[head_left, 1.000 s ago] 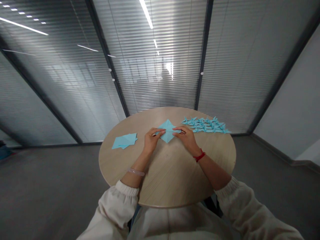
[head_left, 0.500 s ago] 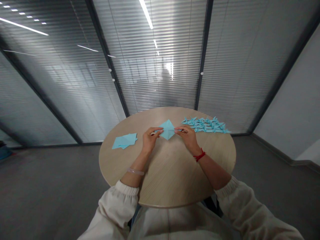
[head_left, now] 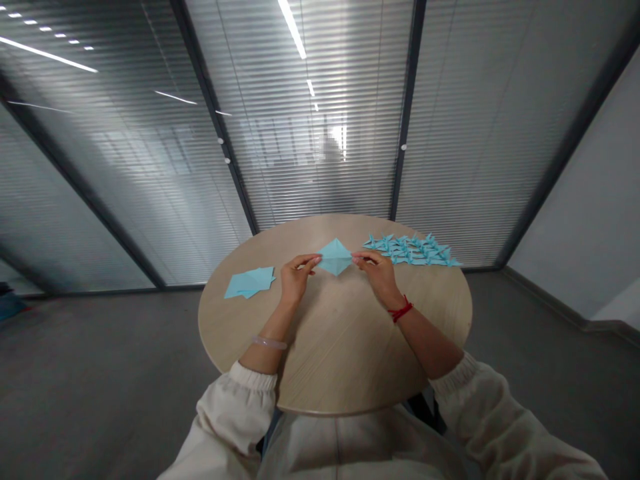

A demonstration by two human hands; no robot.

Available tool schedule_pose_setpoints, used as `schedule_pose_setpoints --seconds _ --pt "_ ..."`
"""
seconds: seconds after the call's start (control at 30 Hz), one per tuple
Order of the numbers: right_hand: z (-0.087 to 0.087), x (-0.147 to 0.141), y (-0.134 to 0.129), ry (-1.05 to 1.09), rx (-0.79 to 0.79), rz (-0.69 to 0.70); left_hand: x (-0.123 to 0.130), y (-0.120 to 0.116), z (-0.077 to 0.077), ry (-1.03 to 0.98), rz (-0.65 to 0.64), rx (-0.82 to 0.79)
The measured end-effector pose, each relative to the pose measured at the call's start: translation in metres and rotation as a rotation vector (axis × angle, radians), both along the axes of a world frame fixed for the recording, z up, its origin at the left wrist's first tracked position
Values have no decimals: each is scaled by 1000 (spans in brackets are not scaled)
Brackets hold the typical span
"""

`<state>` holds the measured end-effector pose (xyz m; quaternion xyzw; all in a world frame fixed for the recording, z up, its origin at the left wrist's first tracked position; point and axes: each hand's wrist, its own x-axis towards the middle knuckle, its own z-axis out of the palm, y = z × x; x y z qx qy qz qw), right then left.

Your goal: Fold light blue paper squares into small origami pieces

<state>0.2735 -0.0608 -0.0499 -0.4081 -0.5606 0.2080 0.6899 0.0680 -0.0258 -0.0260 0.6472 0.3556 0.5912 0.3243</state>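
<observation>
A light blue folded paper point(head_left: 335, 258), shaped like a diamond with a crease across its middle, is held between my two hands above the table. My left hand point(head_left: 297, 275) pinches its left corner between thumb and fingers. At the right corner, my right hand point(head_left: 376, 270) grips the paper the same way. To the left lie a few flat light blue sheets point(head_left: 250, 282), overlapping one another. Rows of several folded blue paper cranes point(head_left: 413, 250) stand at the back right, just beyond my right hand.
The round wooden table point(head_left: 345, 353) has its near edge at my body. Behind it rises a glass partition with blinds point(head_left: 325, 180). A white wall point(head_left: 590, 220) is on the right.
My left hand has shifted slightly left and my right hand slightly right, both now at the outer corners. The paper's diamond looks wider and flatter, with more of its side corners showing.
</observation>
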Motion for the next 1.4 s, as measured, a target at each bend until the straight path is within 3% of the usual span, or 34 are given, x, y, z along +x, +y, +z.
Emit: schedule_pose_setpoints --seconds 0.57,1.07,1.4 --pt "-1 1 2 247 -131 24 -1 1 -2 -28 -37 35" --pt "-13 0 9 74 -336 143 2 1 -3 -117 -108 -93" --pt "-9 -5 5 158 -352 214 4 -4 -3 -14 -215 -222"
